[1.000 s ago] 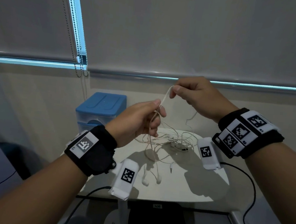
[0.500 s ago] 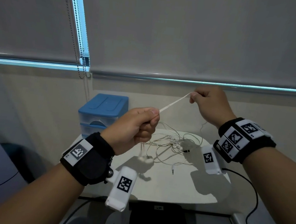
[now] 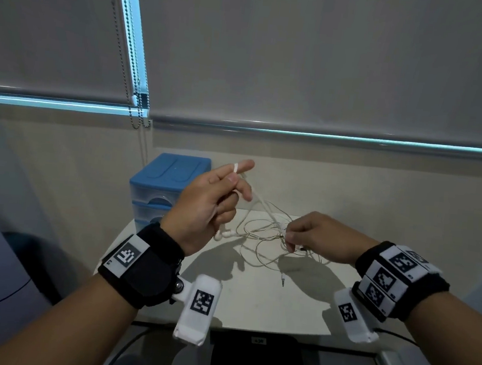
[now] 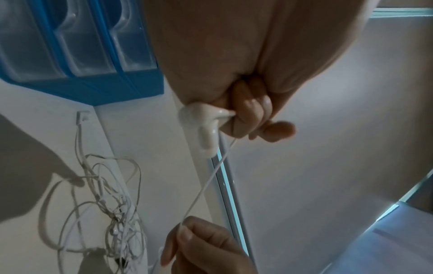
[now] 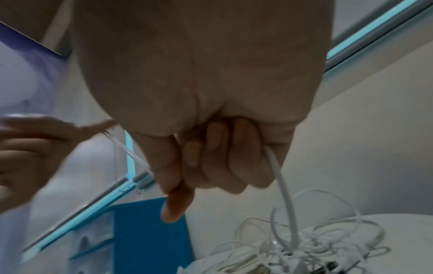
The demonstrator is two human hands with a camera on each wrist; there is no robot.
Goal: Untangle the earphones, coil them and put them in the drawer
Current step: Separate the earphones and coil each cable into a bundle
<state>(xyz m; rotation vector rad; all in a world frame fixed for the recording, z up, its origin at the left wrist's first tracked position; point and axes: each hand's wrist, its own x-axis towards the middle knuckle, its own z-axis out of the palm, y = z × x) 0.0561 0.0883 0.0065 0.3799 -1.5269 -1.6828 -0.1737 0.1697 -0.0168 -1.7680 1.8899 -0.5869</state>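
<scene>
White earphones [image 3: 267,237] lie as a loose tangle on the small white table [image 3: 251,307]. My left hand [image 3: 233,187] is raised above the table's left side; the cable loops over its index finger, and the two earbuds [image 3: 223,234] hang under its curled fingers. In the left wrist view the earbuds [image 4: 199,118] sit pinched in those fingers. My right hand [image 3: 288,240] is low at the tangle and pinches the cable. From it a stretch of cable [image 4: 206,185] runs up to the left hand. The jack plug [image 3: 283,282] lies loose on the table.
A blue drawer unit [image 3: 172,181] with clear drawers stands at the table's back left corner, behind my left hand. Its drawers look closed. Roller blinds and a bead chain [image 3: 135,107] hang behind. A dark chair seat [image 3: 255,360] is below the table's front edge.
My right hand dropped from high at the right down to the tangle. My left hand rose and turned, and the cable now loops over its index finger.
</scene>
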